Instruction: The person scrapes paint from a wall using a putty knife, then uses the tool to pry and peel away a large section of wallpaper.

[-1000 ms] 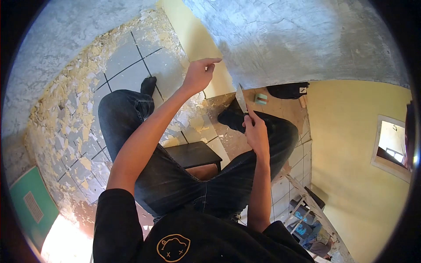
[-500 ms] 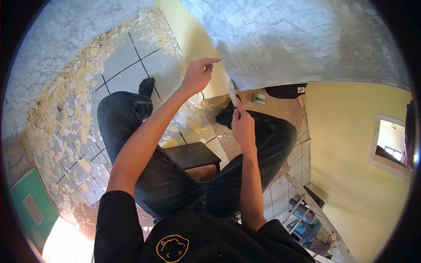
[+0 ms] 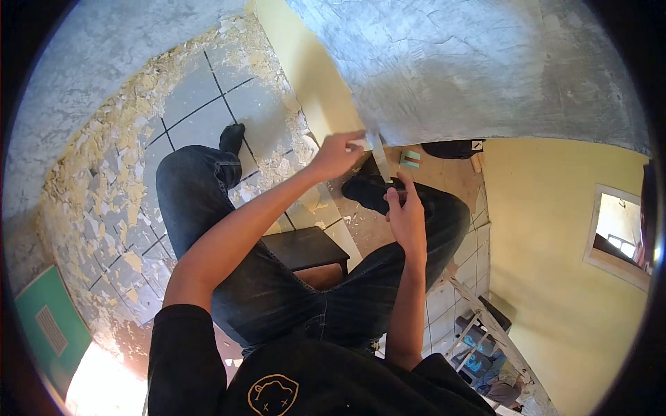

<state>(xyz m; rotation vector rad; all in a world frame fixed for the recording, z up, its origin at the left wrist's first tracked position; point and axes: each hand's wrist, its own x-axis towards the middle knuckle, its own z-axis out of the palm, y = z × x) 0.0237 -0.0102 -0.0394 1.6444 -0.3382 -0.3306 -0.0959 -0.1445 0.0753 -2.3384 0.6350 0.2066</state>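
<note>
My right hand (image 3: pixel 408 215) is closed around the dark handle of a putty knife (image 3: pixel 382 158), its metal blade angled up toward the wall's lower edge. Just left of the blade, my left hand (image 3: pixel 335 157) pinches what looks like a pale paint flake (image 3: pixel 362 144) between thumb and forefinger. Close above both hands is a grey, scraped wall surface (image 3: pixel 451 76). It meets a strip of yellow paint (image 3: pixel 305 62) along a corner. My bent knees are spread below the hands.
Paint flakes (image 3: pixel 125 222) litter the tiled floor at left. A black stool (image 3: pixel 305 248) stands beneath me. A small light-green box (image 3: pixel 410 159) and a black bag (image 3: pixel 447 149) lie beyond the knife. At lower right are a ladder (image 3: pixel 479 312) and another person (image 3: pixel 503 394).
My left hand has moved down and right toward the blade, and a pale piece now shows at its fingers. My right hand has shifted down and right, turning the putty knife's blade face into view.
</note>
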